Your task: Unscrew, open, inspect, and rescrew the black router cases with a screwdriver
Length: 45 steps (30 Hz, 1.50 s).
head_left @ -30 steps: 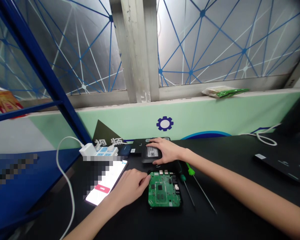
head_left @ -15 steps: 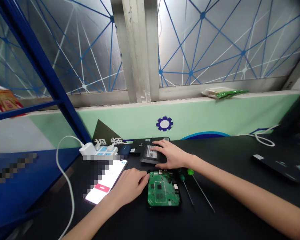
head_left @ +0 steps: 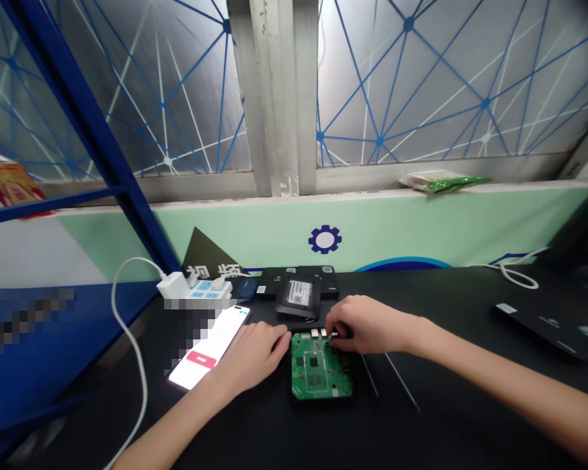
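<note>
Right now, the green circuit board (head_left: 318, 375) is lying flat on the black table (head_left: 323, 437) in front of you, between your two hands. It is showing a squarish outline with cut-off corners, a pale printed frame across its middle, small dark chips, and light, boxy ports lining its far edge. A thin dark rim is running along its near side.

Just beyond it, a black square casing (head_left: 298, 297) with rounded corners is carrying a printed white label and looking like smooth, matt plastic; it is overlapping the flat dark boxes (head_left: 269, 282) behind it. Two thin metal shafts (head_left: 402, 382) are slanting out from under your right forearm, straight and dull grey.

Your left hand (head_left: 261, 352) is resting beside the board, its fingers bending inward and lying close together, the tips reaching the board's far left corner; you cannot tell from this view whether they are gripping it. Your right hand (head_left: 367, 324) is arching over the far right corner, thumb and forefinger curling towards each other by the ports; whether they are pinching anything is not showing. The glossy phone (head_left: 200, 359) is lying partly beneath your left wrist, its bright screen facing up.
</note>
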Each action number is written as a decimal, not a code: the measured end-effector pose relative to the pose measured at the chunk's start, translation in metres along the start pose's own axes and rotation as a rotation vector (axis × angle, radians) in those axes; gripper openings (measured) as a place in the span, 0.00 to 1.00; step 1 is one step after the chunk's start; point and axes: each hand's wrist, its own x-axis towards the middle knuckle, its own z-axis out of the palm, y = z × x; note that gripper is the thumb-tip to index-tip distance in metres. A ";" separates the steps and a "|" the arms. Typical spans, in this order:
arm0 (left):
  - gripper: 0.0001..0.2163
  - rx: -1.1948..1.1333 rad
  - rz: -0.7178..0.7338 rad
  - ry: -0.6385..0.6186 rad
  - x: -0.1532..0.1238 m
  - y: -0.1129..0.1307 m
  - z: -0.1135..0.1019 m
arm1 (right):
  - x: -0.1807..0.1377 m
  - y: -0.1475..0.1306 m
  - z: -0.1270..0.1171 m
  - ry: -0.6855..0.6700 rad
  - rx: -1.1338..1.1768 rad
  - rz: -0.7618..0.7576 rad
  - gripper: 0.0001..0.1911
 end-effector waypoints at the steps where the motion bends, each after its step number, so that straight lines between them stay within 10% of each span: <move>1: 0.19 0.009 -0.015 0.001 0.000 0.000 -0.001 | -0.001 -0.004 -0.001 -0.013 -0.028 0.008 0.05; 13: 0.18 0.039 0.014 -0.015 -0.001 -0.002 -0.004 | 0.022 -0.027 -0.009 -0.198 -0.240 0.071 0.05; 45: 0.12 0.089 -0.098 0.028 0.001 -0.006 -0.006 | 0.019 -0.009 0.007 -0.103 -0.112 0.027 0.03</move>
